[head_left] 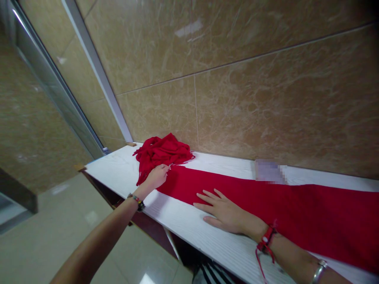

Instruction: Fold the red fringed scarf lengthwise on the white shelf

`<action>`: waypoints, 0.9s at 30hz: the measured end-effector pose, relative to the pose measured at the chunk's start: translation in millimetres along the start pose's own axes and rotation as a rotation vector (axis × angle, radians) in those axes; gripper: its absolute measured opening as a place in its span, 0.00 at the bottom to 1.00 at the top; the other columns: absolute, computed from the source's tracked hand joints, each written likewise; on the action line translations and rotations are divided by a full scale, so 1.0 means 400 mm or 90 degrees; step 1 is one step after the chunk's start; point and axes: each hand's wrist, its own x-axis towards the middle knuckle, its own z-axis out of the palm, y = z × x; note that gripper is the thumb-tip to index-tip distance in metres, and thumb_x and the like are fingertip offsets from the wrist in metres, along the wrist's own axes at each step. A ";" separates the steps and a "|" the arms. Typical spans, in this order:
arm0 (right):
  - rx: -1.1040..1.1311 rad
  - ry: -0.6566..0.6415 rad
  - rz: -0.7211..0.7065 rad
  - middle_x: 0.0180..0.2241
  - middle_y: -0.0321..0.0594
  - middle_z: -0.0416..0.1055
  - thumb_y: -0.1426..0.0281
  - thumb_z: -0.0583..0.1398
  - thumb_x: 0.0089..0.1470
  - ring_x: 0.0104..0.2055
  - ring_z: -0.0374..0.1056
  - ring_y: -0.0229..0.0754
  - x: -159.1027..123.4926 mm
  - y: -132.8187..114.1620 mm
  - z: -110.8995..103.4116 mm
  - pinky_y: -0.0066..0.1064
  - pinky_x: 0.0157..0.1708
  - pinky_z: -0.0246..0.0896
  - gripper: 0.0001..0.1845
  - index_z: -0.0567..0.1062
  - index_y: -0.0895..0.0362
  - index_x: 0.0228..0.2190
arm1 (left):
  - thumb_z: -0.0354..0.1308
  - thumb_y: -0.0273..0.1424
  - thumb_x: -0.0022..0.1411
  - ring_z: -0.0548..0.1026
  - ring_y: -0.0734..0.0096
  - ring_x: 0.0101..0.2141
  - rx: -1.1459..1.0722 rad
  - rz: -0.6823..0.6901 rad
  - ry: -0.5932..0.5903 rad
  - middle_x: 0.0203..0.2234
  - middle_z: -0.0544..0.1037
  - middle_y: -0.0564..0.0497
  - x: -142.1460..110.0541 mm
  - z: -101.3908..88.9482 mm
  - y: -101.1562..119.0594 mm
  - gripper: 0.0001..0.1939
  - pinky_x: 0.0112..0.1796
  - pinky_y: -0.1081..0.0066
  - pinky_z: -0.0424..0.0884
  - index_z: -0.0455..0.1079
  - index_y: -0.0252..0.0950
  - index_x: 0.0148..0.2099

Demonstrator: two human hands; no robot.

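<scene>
A long red scarf lies flat and stretched along a white tabletop, running out of view at the right. At its left end my left hand is closed, with the fingers pinched at the edge of the cloth; the exact grip is partly hidden. My right hand rests palm down on the near side of the scarf, its fingers spread and nothing held. Just beyond my left hand is a crumpled heap of red fringed cloth.
The narrow white table stands against a brown marbled tile wall. A blurred pale object lies by the wall behind the scarf. Dark open space and a striped item show below the near edge; glossy floor tiles are at left.
</scene>
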 end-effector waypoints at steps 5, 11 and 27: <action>0.013 0.012 0.006 0.60 0.43 0.48 0.58 0.47 0.58 0.62 0.40 0.51 0.001 -0.004 -0.005 0.53 0.57 0.33 0.25 0.57 0.48 0.56 | 0.44 0.16 0.53 0.71 0.73 0.38 -0.009 0.067 -0.043 0.34 0.75 0.50 0.040 -0.018 -0.042 0.18 0.43 0.73 0.66 0.72 0.36 0.37; 0.024 0.017 0.008 0.60 0.43 0.49 0.60 0.48 0.58 0.62 0.41 0.51 0.000 -0.007 -0.007 0.54 0.56 0.33 0.25 0.57 0.47 0.56 | 0.46 0.16 0.52 0.67 0.68 0.41 0.074 0.031 -0.026 0.37 0.71 0.47 0.006 -0.007 -0.094 0.20 0.43 0.68 0.64 0.72 0.38 0.40; 0.020 0.020 0.016 0.59 0.44 0.51 0.59 0.48 0.58 0.61 0.42 0.52 0.001 -0.010 -0.008 0.53 0.56 0.34 0.25 0.58 0.49 0.56 | 0.45 0.16 0.54 0.63 0.58 0.48 0.152 -0.069 0.076 0.42 0.69 0.41 -0.019 -0.017 -0.095 0.18 0.46 0.55 0.61 0.70 0.35 0.41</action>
